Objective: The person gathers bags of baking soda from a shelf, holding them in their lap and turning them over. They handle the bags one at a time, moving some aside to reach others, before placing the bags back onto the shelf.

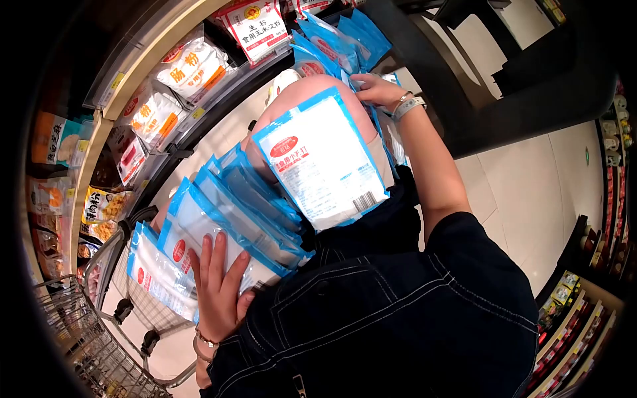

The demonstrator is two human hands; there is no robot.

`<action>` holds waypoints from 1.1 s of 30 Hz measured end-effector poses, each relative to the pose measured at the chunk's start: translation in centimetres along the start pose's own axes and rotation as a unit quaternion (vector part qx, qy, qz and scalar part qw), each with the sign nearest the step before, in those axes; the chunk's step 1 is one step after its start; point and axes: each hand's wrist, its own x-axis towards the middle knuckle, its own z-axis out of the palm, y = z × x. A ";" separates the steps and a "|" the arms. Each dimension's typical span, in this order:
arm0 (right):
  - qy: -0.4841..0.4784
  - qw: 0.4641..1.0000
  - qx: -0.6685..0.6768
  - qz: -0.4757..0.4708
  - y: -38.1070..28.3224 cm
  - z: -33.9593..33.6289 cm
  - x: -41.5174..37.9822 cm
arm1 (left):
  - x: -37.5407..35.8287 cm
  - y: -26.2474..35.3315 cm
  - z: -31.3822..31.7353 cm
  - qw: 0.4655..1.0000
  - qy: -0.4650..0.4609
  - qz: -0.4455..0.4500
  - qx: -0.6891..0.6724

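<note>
My left hand (221, 278) lies with its fingers spread across a row of blue-edged packets of baking soda (174, 229), which lean over one another on my left. One more packet of baking soda (325, 159) rests face up on my lap, touched by neither hand. Beyond my knee, my right hand (379, 91) has its fingers bent over the edge of a blue packet of baking soda (371, 106); the fingertips are partly hidden. Several similar blue packets (332, 43) stand in a bunch just past that hand.
Shelves on the left hold bags of flour (192, 66) and other food packets (103, 205). A wire shopping cart (99, 345) stands at lower left. A black stand (524, 99) rises at upper right above the tiled floor (511, 179). More stocked shelves (574, 318) line the right.
</note>
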 end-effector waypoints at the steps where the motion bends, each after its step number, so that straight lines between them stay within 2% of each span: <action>1: -0.009 1.000 -0.006 0.005 -1.1 0.4 -1.2 | 0.0 0.0 0.0 1.000 -0.001 0.000 -0.002; 2: 0.008 1.000 -0.016 0.002 -2.2 0.5 -3.3 | 0.0 0.1 -0.1 1.000 -0.002 0.000 -0.003; 5: 0.036 0.980 -0.186 -0.060 -1.0 1.1 -5.1 | 0.0 0.1 -0.1 1.000 0.005 -0.002 -0.010; 6: 0.059 0.973 -0.205 -0.091 1.3 1.1 -4.7 | 0.0 0.1 -0.1 1.000 0.006 -0.003 -0.013; 10: 0.110 0.973 -0.201 -0.016 1.4 2.9 -7.6 | 0.3 0.1 -0.4 1.000 0.010 0.004 -0.023; 13: 0.069 0.992 -0.097 0.029 0.8 3.2 -9.7 | 0.5 0.1 -0.5 1.000 0.013 0.010 -0.023; 16: -0.007 0.996 -0.085 0.015 1.0 3.2 -11.3 | 0.3 0.1 -0.6 1.000 0.017 0.006 -0.025; 17: 0.016 0.992 -0.128 -0.008 1.3 3.3 -11.5 | 0.2 0.2 -0.6 0.999 0.018 0.005 -0.027; 19: 0.062 0.973 -0.216 -0.055 3.0 3.5 -11.0 | 0.3 0.2 -0.6 0.999 0.023 0.009 -0.030; 20: 0.190 0.919 -0.325 -0.115 6.5 3.9 -9.5 | 0.3 0.3 -0.6 0.999 0.027 0.011 -0.031; 23: 0.272 0.891 -0.362 0.021 4.1 6.2 -10.4 | 0.3 0.3 -0.6 0.999 0.033 0.009 -0.033; 27: 0.330 0.827 -0.450 0.064 2.4 5.7 -11.2 | 0.2 0.5 -1.1 0.999 0.036 0.017 -0.028; 28: 0.344 0.814 -0.465 0.045 2.7 4.7 -11.3 | 0.2 0.5 -1.3 0.999 0.037 0.020 -0.023; 31: 0.334 0.788 -0.515 0.053 0.9 2.4 -13.4 | 0.1 0.3 -2.2 0.998 0.046 0.030 -0.025; 32: 0.326 0.773 -0.544 0.017 0.1 1.9 -14.5 | 0.0 0.2 -2.5 0.998 0.050 0.032 -0.029; 33: 0.308 0.779 -0.546 0.022 -1.5 1.6 -15.6 | -0.1 0.1 -2.8 0.997 0.051 0.037 -0.038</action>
